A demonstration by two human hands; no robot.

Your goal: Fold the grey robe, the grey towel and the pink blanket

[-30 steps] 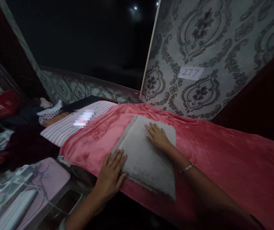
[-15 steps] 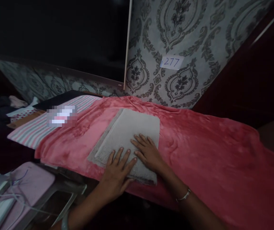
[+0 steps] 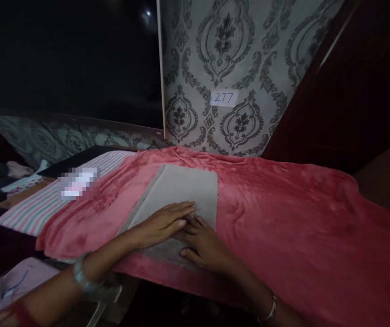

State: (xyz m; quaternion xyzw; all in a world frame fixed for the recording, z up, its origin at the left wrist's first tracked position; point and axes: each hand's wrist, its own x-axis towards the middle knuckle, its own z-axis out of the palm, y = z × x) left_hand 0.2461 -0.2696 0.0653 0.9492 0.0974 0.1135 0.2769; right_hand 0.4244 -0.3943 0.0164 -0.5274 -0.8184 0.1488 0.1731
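- Lying flat on the pink blanket point(image 3: 283, 213), the folded grey towel point(image 3: 184, 188) is seen near the front edge.
- The left hand point(image 3: 162, 222) is laid open, palm down, on the towel; nothing is gripped.
- The right hand point(image 3: 203, 247) is pressed flat beside it, fingers spread, its fingertips tucked under the left hand.
- A label reading 277 point(image 3: 224, 97) is fixed to the patterned wall.

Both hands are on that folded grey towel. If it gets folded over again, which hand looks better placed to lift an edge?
Probably the right hand: it rests at the near edge of the folded grey towel, on the pink blanket. The left hand lies flat across the towel's middle, fingers overlapping the right's.
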